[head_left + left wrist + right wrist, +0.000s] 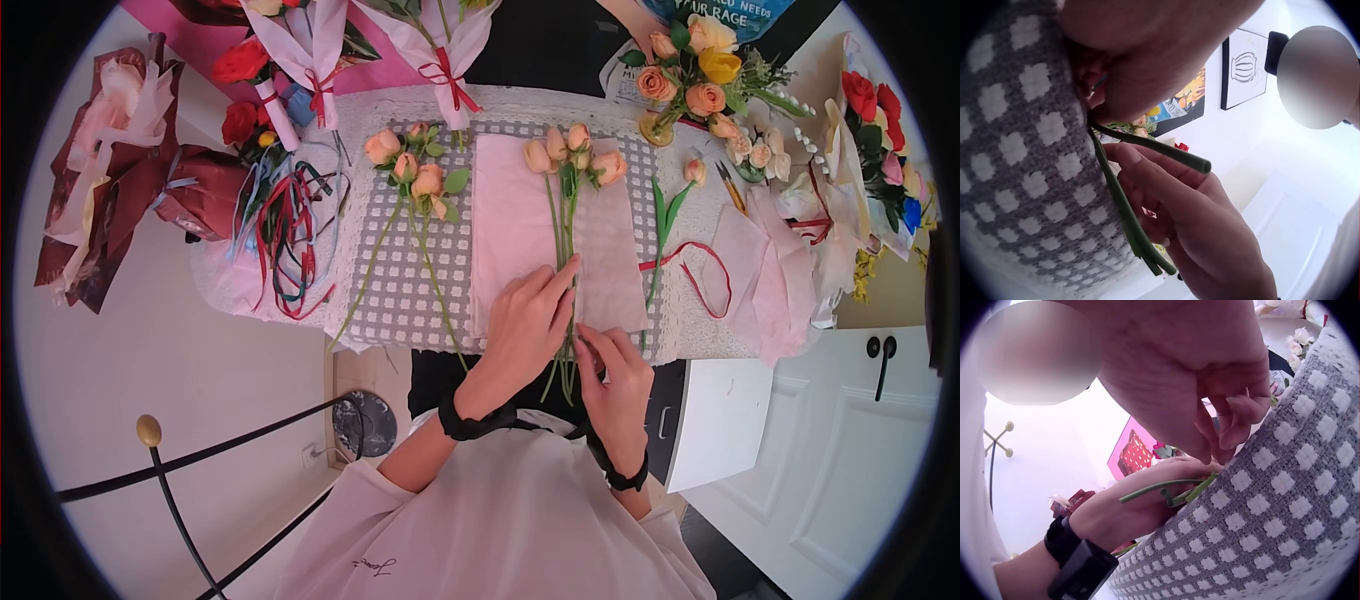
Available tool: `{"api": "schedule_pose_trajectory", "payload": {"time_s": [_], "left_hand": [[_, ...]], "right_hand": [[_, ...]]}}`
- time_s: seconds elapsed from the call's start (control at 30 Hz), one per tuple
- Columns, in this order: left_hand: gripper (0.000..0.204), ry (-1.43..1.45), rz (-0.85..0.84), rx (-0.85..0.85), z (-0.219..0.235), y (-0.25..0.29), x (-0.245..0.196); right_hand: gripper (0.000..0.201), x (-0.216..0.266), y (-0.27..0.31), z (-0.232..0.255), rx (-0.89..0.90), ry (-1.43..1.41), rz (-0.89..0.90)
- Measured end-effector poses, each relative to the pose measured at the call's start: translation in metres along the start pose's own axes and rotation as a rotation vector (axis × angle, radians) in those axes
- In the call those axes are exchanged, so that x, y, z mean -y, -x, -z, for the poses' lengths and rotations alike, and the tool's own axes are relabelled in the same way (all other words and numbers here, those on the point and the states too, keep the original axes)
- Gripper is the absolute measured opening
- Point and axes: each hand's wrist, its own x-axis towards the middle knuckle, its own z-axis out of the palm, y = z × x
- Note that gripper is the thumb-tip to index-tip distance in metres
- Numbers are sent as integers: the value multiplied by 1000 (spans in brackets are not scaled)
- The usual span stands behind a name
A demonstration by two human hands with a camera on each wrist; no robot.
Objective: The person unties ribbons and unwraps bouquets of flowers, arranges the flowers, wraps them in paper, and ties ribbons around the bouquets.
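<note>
In the head view several peach roses (570,155) lie on a folded sheet of pink wrapping paper (510,220), stems toward the person. My left hand (525,320) holds the bundled green stems (565,235) against the paper. Cut stem ends (1129,215) stick out below that hand in the left wrist view. My right hand (615,375) has its curled fingertips right at the lower stems, thumb close to the fingers; I cannot tell whether a stem is between them. More peach roses (425,180) lie to the left on the grey checked cloth (385,290).
A tangle of red, blue and green ribbons (290,240) lies at the left. A single tulip-like flower (695,172), a red ribbon (725,290) and pink wrapping paper (765,270) lie at the right. Wrapped bouquets (440,60) and a vase of roses (700,75) line the back.
</note>
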Motion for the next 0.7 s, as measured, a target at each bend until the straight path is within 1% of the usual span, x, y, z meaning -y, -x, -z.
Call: {"api": "schedule_pose_trajectory", "payload": {"time_s": [0.17, 0.37, 0.43, 0.47, 0.5, 0.57, 0.6, 0.7], "left_hand": [[41, 34, 24, 24, 1, -1, 0], [40, 40, 41, 52, 4, -3, -4], [41, 32, 44, 65, 4, -4, -5], [41, 31, 44, 65, 5, -4, -5], [41, 20, 46, 71, 5, -3, -6], [41, 9, 46, 76, 6, -3, -8], [41, 8, 54, 84, 7, -3, -8], [41, 10, 62, 94, 7, -4, -9]], "right_hand": [[19, -1, -2, 5, 15, -50, -38], [15, -6, 1, 11, -24, -96, 3], [16, -8, 1, 19, -80, -94, -31], [14, -12, 0, 22, -136, -83, -14], [14, -16, -1, 25, -137, -83, -14], [7, -25, -1, 31, -299, -82, -139], [5, -31, -2, 33, -319, -74, -181], [8, -40, -10, 37, -338, 3, -193]]}}
